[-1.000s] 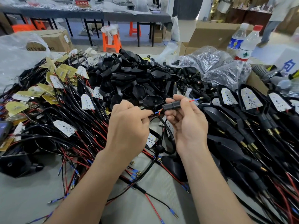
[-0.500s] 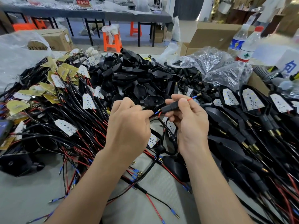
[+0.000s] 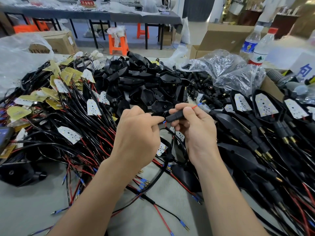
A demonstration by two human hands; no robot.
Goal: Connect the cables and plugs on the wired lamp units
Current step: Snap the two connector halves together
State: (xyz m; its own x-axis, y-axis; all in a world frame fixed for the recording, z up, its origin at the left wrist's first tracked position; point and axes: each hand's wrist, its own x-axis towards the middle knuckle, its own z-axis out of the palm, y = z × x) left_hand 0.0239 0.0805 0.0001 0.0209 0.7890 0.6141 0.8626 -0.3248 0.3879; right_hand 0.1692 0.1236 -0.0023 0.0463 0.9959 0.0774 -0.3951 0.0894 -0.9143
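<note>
Head: right hand (image 3: 197, 128) around black plug (image 3: 175, 116)

One wide-angle view, worn on the person's head, faces forward and down over the tabletop (image 3: 25, 210). It sits close: both forearms (image 3: 95, 201) enter from the bottom edge, and the left grip (image 3: 136, 137) and right grip (image 3: 199, 132) lie near the frame's middle. Farther off, the top of the view takes in a stool (image 3: 118, 41) and a second tabletop (image 3: 102, 14) across the floor (image 3: 133, 34).
</note>
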